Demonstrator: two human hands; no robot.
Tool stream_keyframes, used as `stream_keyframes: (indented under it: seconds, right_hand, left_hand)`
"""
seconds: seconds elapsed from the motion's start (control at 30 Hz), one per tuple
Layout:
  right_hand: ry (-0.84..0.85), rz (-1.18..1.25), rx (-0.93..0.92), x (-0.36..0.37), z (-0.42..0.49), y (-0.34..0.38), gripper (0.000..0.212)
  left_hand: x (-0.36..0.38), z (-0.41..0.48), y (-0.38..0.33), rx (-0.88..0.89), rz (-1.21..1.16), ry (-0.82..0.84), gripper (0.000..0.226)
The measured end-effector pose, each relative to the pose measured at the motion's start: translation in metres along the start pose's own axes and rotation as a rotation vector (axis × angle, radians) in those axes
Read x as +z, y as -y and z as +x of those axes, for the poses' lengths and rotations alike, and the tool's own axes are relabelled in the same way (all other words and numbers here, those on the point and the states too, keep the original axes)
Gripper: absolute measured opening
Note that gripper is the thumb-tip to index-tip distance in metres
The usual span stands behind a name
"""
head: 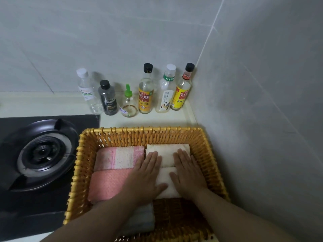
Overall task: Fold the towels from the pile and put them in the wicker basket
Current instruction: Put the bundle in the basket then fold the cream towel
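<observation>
The wicker basket (139, 132) stands on the counter by the right wall. Inside it lie folded towels: a pink-and-white one (120, 157) at the back left, a salmon one (108, 184) in front of it, a grey one (141, 219) partly under my left forearm, a cream one (167, 150) at the back right and another cream one (165, 180) in front of that. My left hand (147, 173) and my right hand (187, 172) lie flat, fingers straight, pressing on the cream towels. The basket's bare brown bottom shows at the front right.
A black gas stove (40, 154) sits left of the basket. Several bottles (146, 91) stand in a row along the back wall. A tiled wall (262, 119) rises close on the right.
</observation>
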State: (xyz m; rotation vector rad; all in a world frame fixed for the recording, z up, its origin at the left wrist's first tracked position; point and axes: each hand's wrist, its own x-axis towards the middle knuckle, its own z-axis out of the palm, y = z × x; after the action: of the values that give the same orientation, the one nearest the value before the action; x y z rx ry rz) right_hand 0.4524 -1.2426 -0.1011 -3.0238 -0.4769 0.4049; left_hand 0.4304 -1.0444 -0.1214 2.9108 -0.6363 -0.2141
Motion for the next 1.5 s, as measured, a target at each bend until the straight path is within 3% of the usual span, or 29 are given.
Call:
stream_keyframes:
  seconds: [0.27, 0.53, 0.77, 0.9, 1.07, 1.17, 1.33, 1.5]
  right_hand:
    - [-0.008, -0.029, 0.052, 0.013, 0.005, 0.000, 0.076]
    - [0.010, -0.059, 0.024, 0.009, 0.004, -0.001, 0.075]
    - [0.002, 0.061, -0.015, -0.028, -0.006, 0.001, 0.080]
    - [-0.083, 0.249, 0.087, -0.045, -0.018, 0.014, 0.059]
    - [-0.135, 0.382, 0.134, -0.072, -0.030, 0.045, 0.043]
    - [-0.174, 0.448, 0.110, -0.085, -0.034, 0.070, 0.042]
    - [-0.254, 0.599, 0.119, -0.105, -0.039, 0.105, 0.036]
    - [-0.168, 0.685, -0.033, -0.120, -0.054, 0.132, 0.037]
  left_hand:
    - [0.002, 0.003, -0.001, -0.012, -0.009, -0.038, 0.091]
    - [-0.004, 0.001, -0.002, -0.026, -0.034, 0.037, 0.092]
    - [-0.032, -0.013, 0.009, 0.030, -0.045, 0.098, 0.090]
    - [-0.067, -0.027, 0.028, 0.031, -0.262, 0.083, 0.077]
    - [-0.112, -0.057, 0.056, -0.114, -0.728, -0.160, 0.040]
    - [-0.127, -0.080, 0.071, -0.148, -0.936, -0.204, 0.045]
    - [-0.142, -0.114, 0.090, -0.242, -1.042, -0.306, 0.033]
    - [-0.157, -0.151, 0.094, -0.291, -1.112, -0.322, 0.044]
